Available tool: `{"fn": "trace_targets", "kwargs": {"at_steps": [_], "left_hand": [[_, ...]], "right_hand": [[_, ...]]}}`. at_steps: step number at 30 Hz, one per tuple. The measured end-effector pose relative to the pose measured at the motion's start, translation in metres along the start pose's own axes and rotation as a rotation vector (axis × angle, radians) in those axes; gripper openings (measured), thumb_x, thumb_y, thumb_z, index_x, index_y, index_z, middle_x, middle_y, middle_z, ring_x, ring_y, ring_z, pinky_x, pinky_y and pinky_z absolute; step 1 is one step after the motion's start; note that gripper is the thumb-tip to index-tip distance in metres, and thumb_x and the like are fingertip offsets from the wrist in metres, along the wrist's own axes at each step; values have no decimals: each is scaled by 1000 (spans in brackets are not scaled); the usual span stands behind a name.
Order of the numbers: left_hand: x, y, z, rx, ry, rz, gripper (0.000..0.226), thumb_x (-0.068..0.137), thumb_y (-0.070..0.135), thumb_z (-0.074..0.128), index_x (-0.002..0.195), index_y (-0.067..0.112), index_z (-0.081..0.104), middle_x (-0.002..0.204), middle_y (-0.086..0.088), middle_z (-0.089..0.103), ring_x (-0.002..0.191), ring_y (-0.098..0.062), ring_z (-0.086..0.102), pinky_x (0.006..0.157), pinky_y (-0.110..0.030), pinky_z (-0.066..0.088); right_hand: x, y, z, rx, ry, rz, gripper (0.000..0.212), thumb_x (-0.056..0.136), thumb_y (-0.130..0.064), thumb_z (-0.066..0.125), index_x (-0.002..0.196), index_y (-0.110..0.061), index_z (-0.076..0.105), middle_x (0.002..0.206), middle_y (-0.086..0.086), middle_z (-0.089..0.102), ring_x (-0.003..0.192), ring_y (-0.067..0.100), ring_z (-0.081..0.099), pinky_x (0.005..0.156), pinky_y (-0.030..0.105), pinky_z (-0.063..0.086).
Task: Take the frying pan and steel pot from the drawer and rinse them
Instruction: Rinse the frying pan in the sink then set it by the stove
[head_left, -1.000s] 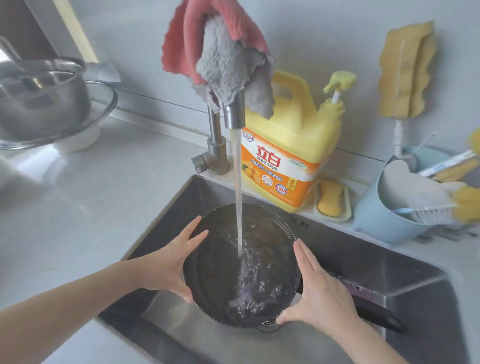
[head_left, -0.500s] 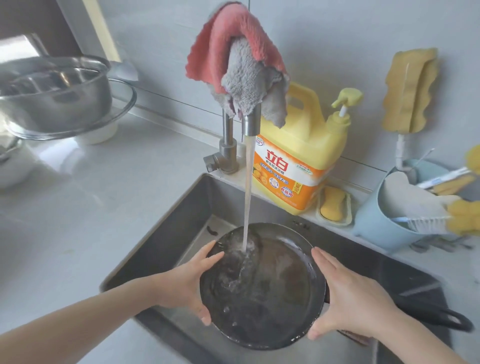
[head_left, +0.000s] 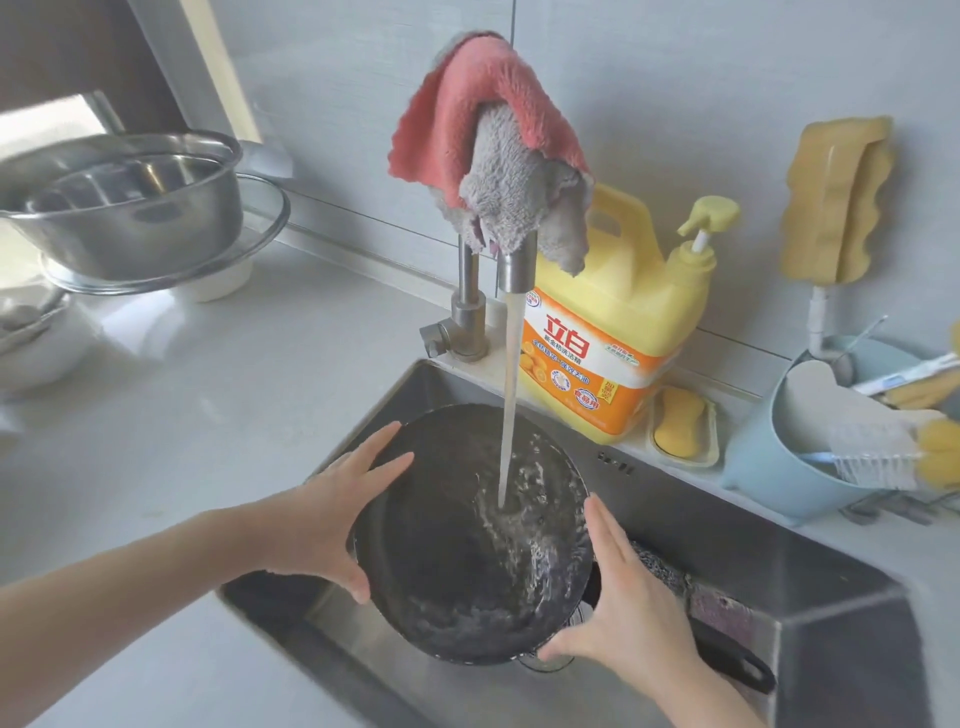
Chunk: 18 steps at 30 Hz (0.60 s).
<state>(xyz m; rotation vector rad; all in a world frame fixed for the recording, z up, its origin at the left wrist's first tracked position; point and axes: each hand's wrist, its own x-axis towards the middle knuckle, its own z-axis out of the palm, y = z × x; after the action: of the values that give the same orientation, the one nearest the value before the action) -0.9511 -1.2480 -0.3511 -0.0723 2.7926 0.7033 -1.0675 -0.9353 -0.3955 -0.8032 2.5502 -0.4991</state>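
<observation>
We find the frying pan held in the sink, tilted toward us under the stream of water from the tap. It is the largest thing in play, and we judge it rigid and fairly heavy, heavier with water swirling over its dark inside. Wet metal will be slippery, so the flat-palmed hold on the rim looks less secure than a grip on the handle, which pokes out low on the right behind the wrist.

Our left hand presses the pan's left edge, fingers straight and slightly spread, thumb hooked under the rim. Our right hand presses the right edge, fingers straight and together, thumb low at the bottom rim. Neither hand curls round the pan; they squeeze it between them.

The steel pot sits well apart on the desk at the left, stacked with other bowls. We judge it stiff, light for its size and smooth-sided, best taken by its rolled rim. It looks not yet rinsed.

Much is hard to read. The pan covers the sink floor, and only part of a drain strainer shows under its lower edge. A grey scourer beside the right hand is half hidden. The cloth drapes over the top of the tap and hides it. The pot is blurred, and we cannot tell whether it has handles. The blue tub of brushes is cut off at the right edge.
</observation>
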Motion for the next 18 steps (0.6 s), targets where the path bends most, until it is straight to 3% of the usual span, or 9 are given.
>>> {"fn": "trace_targets", "kwargs": {"at_steps": [4,6,10,12,14,18], "left_hand": [[3,-7,20,127,76,10,137,53,64,84,152,39,-8,149,21,-40,148,-12,-4,116,-34,30],[5,-13,28,157,210,74,137,53,64,84,152,38,-7,154,11,-33,149,-18,-3,114,-40,33],[1,-12,39,251,435,135,137,50,58,86,155,20,7,161,-14,-11,148,-32,9,110,-47,31],[-2,-8,44,275,511,135,134,48,56,87,153,11,16,160,-23,-1,143,-38,20,107,-48,33],[-3,-7,47,318,621,149,123,56,61,80,150,6,21,157,-28,4,141,-40,22,105,-50,36],[-4,-8,57,332,709,148,104,75,71,55,148,4,25,157,-28,5,148,-34,10,103,-54,41]], "right_hand": [[9,-2,-7,-132,94,-74,153,47,-79,75,144,-33,-33,148,-27,-38,119,10,55,86,23,47],[12,-4,-12,-198,149,-84,155,43,-80,76,146,-30,-30,154,-21,-30,112,11,59,84,25,48],[13,-1,-20,-276,323,-120,161,21,-76,82,152,-9,17,161,-1,18,90,17,69,62,30,53],[14,-3,-25,-284,394,-170,153,20,-67,88,146,-4,29,157,2,28,89,22,69,60,33,53],[16,-3,-28,-289,448,-213,147,26,-61,91,146,-2,29,155,7,30,93,27,68,61,36,53],[19,-1,-29,-298,485,-264,146,33,-60,91,147,-8,16,155,11,30,96,30,67,64,37,53]]}}
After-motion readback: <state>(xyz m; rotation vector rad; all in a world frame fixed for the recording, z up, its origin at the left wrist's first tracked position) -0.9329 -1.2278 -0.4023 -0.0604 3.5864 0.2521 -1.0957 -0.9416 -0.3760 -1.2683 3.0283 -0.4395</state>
